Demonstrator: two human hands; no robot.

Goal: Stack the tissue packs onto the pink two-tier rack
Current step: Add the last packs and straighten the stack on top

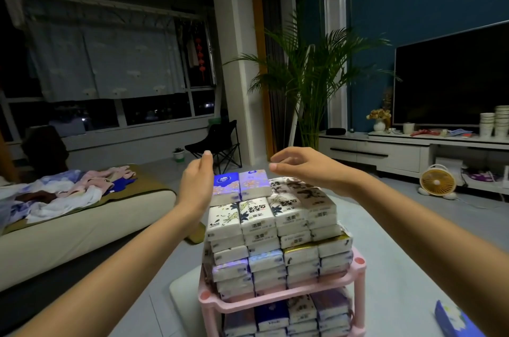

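The pink two-tier rack (278, 299) stands low in the middle of the view, both tiers packed with tissue packs. A tall pile of packs (272, 229) rises from the upper tier. Two purple-blue packs (242, 185) lie on top at the far left of the pile. My left hand (197, 184) hovers just left of those packs, fingers relaxed and empty. My right hand (305, 167) floats above the pile's far right side, fingers loosely bent, holding nothing. One blue pack (454, 320) lies on the table at the bottom right.
The rack sits on a white table (399, 268). A sofa (68, 229) with heaped clothes is at left. A TV stand (407, 152) with a TV, paper cups and a small fan (437, 182) lines the right wall. A palm plant and folding chair stand behind.
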